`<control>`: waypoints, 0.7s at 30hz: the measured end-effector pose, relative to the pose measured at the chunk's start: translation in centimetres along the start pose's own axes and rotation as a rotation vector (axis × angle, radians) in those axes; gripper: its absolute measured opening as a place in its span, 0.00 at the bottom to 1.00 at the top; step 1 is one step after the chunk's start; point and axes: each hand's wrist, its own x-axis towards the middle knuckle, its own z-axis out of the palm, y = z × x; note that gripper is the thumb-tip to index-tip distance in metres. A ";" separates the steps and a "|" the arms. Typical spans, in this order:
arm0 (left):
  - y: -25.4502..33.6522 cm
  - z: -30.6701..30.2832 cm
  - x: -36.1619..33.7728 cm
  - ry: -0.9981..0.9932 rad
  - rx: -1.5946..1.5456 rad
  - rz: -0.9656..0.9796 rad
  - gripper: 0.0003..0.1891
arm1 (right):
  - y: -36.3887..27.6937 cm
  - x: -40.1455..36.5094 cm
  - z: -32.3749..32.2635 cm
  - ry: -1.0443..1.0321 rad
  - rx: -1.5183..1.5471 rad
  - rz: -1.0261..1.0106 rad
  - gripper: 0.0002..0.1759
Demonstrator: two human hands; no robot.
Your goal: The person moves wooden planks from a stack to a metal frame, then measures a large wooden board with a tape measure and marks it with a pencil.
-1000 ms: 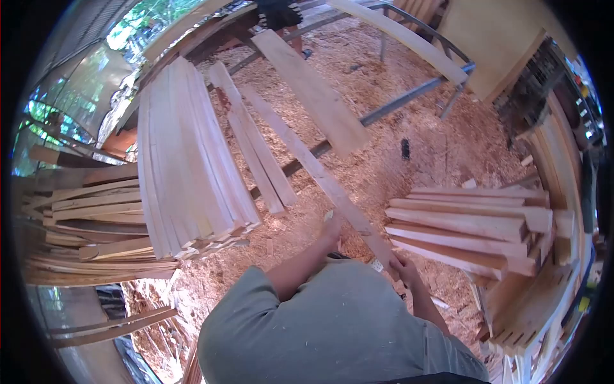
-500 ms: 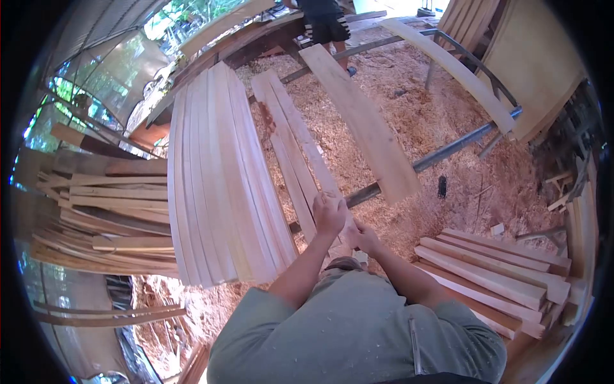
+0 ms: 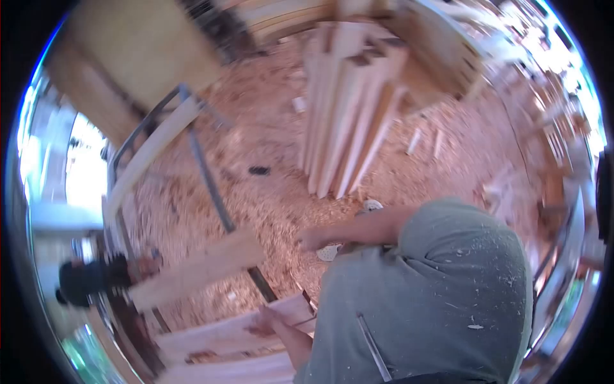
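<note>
My left hand [image 3: 274, 321] is low in the view, over the end of a pale wooden board [image 3: 224, 336] with a dark brown patch. Its fingers look spread and appear to rest on the wood, though motion blurs them. My right hand [image 3: 311, 239] hangs in front of my body above the shavings, apart from any board. Blur hides how its fingers are bent, and no object shows in it. Another wooden board [image 3: 198, 269] lies across the metal rail beyond my left hand.
Stacked wooden beams [image 3: 348, 121] stand ahead on the shavings-covered floor [image 3: 275, 205]. A metal frame [image 3: 208, 173] runs at the left, carrying a curved plank [image 3: 150, 150]. A person in dark clothing [image 3: 96, 281] is at the far left. Large panels [image 3: 137, 57] lean behind.
My view has swung to the right, bringing the beam stack ahead. My hands, together on a board before, are now apart; the right has left the board.
</note>
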 end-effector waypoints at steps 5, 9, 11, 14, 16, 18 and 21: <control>0.4 5.5 1.0 0.868 0.005 0.191 0.23 | 2.6 -12.7 -17.5 1.300 -0.288 0.014 0.25; 6.5 3.8 -3.3 0.847 -0.319 0.513 0.21 | 2.5 -21.8 -29.1 1.676 -0.465 0.400 0.33; 9.2 3.2 -5.8 0.846 -0.460 0.630 0.20 | 5.4 -22.8 -31.5 1.494 -0.467 0.503 0.34; 12.2 3.6 -9.6 0.630 -0.613 0.857 0.20 | 6.5 -24.0 -31.9 1.261 -0.474 0.580 0.37; 13.9 4.4 -12.3 0.402 -0.654 0.966 0.20 | 4.6 -24.6 -31.3 1.235 -0.492 0.562 0.38; 15.6 5.6 -15.0 0.117 -0.661 1.048 0.20 | 1.6 -25.9 -30.7 0.872 -0.285 0.562 0.38; 18.0 8.3 -19.4 -0.356 -0.516 1.080 0.20 | -1.0 -26.0 -24.7 0.763 -0.444 0.558 0.35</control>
